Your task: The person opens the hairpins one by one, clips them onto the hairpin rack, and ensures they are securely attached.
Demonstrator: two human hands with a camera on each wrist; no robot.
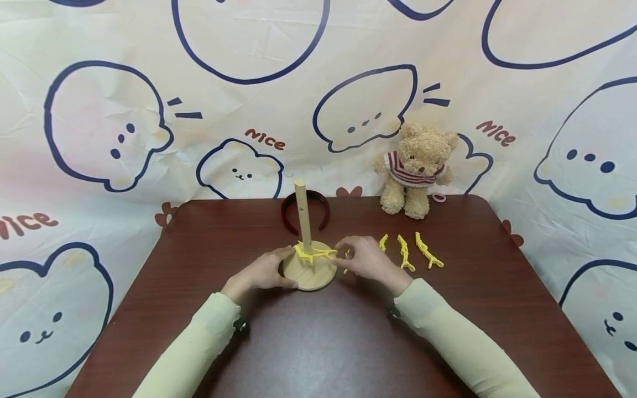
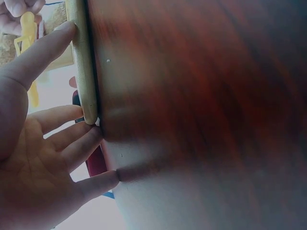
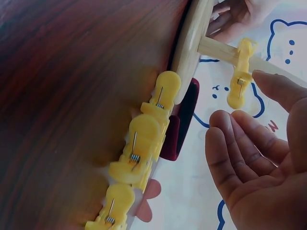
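A person's left hand grips the round base of a wooden stand, thumb and fingers spread around its rim, while the right hand meets the near end of a yellow clip at the foot of the stand's upright post. The right thumb and forefinger are slightly parted at the clip; whether they pinch it or merely touch it cannot be told, nor whether the clip bites the post. On the dark red-brown table, four loose clips lie beneath and to the right of the right hand, the closest partly hidden by its fingers. Beyond both hands, behind the post, a dark red headband rests on the table. A teddy bear in a striped shirt sits farther off, beyond the right hand, a small pink ring beside it. A cloth printed with cartoon bears hangs behind; pale sleeves cover the person's forearms.
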